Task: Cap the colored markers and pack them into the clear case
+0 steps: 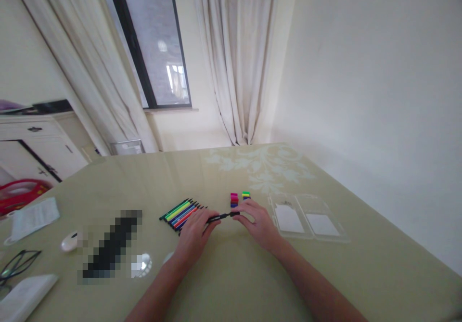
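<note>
A black felt-tip pen (216, 218) is gripped by my left hand (197, 228), its tip pointing right. The fingers of my right hand (257, 221) pinch a black cap (234, 213) right at that tip; whether the two still touch I cannot tell. Beside my left hand lies a slanted row of felt-tip pens (179, 212) in green, yellow, blue and red, partly covered by the hand. Just beyond my right fingers sit two small stacks of coloured caps, one pink, red and blue (234, 199), the other green, yellow and blue (246, 195).
An open clear plastic case (305, 216) with white inserts lies to the right. On the left are a white mouse (69, 241), a pixelated dark object (113, 245), a face mask (34, 218), glasses (19, 264) and a white packet (29, 293). A wall borders the table's right side.
</note>
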`<control>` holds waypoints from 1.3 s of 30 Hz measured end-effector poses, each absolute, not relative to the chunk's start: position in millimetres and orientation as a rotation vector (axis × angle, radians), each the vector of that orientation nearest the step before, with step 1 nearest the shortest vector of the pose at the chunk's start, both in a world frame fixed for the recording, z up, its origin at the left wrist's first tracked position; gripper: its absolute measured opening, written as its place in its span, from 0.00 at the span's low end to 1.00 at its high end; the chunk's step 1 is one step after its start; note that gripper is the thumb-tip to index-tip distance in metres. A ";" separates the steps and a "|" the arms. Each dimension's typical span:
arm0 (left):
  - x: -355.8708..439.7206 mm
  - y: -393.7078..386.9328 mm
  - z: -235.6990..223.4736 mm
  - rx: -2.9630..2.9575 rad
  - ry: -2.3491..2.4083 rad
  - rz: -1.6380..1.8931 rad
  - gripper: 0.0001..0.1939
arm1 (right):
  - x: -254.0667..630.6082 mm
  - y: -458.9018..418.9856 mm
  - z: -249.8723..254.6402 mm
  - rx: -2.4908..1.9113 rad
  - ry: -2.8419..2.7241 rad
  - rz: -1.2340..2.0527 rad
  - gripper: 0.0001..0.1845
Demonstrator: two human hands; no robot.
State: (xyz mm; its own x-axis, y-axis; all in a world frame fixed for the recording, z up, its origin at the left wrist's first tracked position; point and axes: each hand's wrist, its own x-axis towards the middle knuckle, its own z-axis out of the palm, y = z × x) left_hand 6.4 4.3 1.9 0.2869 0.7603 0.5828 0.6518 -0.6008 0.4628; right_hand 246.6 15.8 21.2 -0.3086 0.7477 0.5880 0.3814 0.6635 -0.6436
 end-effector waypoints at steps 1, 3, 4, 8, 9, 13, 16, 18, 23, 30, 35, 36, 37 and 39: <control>6.8 4.2 0.9 2.417 1.324 1.212 0.14 | 246.1 15.6 20.9 -0.879 -1.932 0.499 0.10; 7.6 4.0 -1.2 2.437 1.308 1.216 0.12 | 245.3 15.2 19.8 -0.865 -1.945 0.522 0.11; 8.0 4.1 -2.1 2.446 1.299 1.221 0.12 | 244.9 15.0 19.0 -0.859 -1.954 0.532 0.11; 9.1 4.3 -1.9 2.446 1.244 1.245 0.11 | 244.2 14.5 16.2 -0.841 -1.976 0.544 0.12; 9.7 4.0 -1.1 2.436 1.232 1.246 0.10 | 244.4 14.3 16.1 -0.844 -1.978 0.536 0.12; 13.3 0.6 1.8 2.359 1.236 1.245 0.08 | 245.6 13.7 17.9 -0.842 -1.954 0.529 0.12; 15.7 -2.6 2.6 2.306 1.242 1.221 0.06 | 245.9 14.0 18.5 -0.838 -1.933 0.561 0.13; 16.4 -3.8 3.3 2.282 1.241 1.215 0.06 | 245.5 14.5 17.4 -0.850 -1.915 0.584 0.13; 18.4 -5.5 6.2 2.232 1.259 1.186 0.09 | 245.4 15.2 13.3 -0.856 -1.892 0.606 0.14; 23.5 -9.4 6.5 2.144 1.297 1.154 0.10 | 246.9 14.6 13.5 -0.839 -1.900 0.647 0.14; 25.6 -10.8 5.8 2.092 1.335 1.138 0.09 | 247.3 16.1 12.0 -0.839 -1.900 0.654 0.14; 25.9 -10.9 5.9 2.090 1.338 1.132 0.09 | 247.8 16.4 11.9 -0.840 -1.900 0.659 0.14; 26.3 -11.1 6.1 2.088 1.341 1.124 0.09 | 248.3 16.6 12.0 -0.840 -1.898 0.667 0.14; 27.1 -11.5 7.1 2.097 1.358 1.094 0.09 | 248.9 16.8 12.7 -0.843 -1.899 0.691 0.15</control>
State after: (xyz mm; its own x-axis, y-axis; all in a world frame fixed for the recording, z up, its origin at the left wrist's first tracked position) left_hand 27.1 -11.5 7.1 0.2170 0.8945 0.3908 0.5719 -0.4410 0.6918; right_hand 248.9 16.8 12.7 -0.3461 0.7845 0.5145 0.2707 0.6086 -0.7458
